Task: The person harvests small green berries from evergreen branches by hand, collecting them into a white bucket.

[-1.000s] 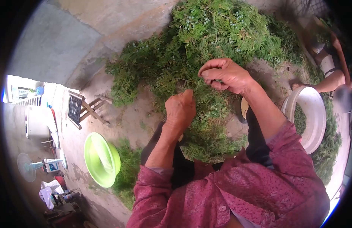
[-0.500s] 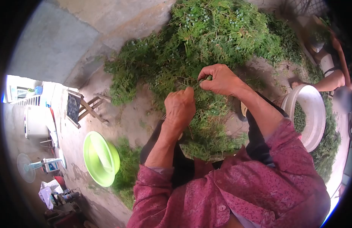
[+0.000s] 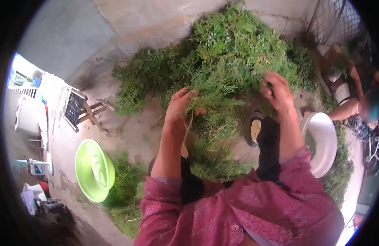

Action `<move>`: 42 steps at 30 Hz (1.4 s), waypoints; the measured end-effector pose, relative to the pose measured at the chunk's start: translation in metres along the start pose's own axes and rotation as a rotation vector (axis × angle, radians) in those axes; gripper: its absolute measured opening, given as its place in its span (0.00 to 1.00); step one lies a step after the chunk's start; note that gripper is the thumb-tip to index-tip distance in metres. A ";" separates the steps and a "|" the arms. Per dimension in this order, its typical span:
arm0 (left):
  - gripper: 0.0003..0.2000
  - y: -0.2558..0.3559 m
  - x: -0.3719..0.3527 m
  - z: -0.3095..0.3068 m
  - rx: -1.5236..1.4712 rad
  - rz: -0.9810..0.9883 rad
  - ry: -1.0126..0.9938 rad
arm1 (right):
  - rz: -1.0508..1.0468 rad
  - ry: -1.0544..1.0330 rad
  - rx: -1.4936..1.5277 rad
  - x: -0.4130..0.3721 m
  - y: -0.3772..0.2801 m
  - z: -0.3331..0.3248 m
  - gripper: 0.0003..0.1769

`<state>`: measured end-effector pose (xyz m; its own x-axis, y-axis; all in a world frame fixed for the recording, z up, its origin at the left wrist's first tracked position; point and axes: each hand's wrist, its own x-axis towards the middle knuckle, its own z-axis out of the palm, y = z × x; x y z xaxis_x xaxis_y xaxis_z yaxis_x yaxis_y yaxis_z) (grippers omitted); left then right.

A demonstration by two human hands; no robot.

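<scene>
My left hand (image 3: 179,107) is closed round the woody stem of a leafy evergreen branch (image 3: 212,88), which looks like arborvitae. Its flat green sprays spread to the right of the fingers, and the bare stem hangs below them. Off to the right, apart from the branch, my right hand (image 3: 279,92) is blurred, with curled fingers. A dark greenish bit shows between its thumb and fingers, matching the small green cones seen there earlier. Beyond both hands lies a large heap of cut evergreen branches (image 3: 242,45) dotted with pale cones.
A white bucket (image 3: 326,143) stands at my right, near another person's arm (image 3: 345,110). To the left are a bright green basin (image 3: 83,184) with a ribbed insert and a small folding stool (image 3: 89,112). More cut greenery (image 3: 124,180) lies beside the basin.
My hands have moved apart: the right went right and slightly down, the left slightly left. The branch in my left hand now shows plainly. The view has shifted a little.
</scene>
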<state>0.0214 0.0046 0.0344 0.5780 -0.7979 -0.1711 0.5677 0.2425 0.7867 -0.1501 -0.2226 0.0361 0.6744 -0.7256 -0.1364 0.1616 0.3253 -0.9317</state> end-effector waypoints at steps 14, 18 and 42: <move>0.11 -0.007 0.023 -0.053 -0.548 0.126 -0.545 | 0.084 0.479 -1.961 -0.169 -0.019 -0.292 0.20; 0.08 0.013 0.006 -0.033 -0.364 0.136 -0.067 | 0.011 0.372 -1.628 -0.114 -0.044 -0.197 0.19; 0.13 0.027 -0.023 -0.040 0.390 0.280 0.494 | 0.437 -1.100 -1.016 -0.113 0.270 0.042 0.24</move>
<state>0.0474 0.0515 0.0361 0.9240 -0.3670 -0.1077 0.1590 0.1124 0.9809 -0.1527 -0.0279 -0.1856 0.7870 0.2447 -0.5664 -0.4113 -0.4762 -0.7772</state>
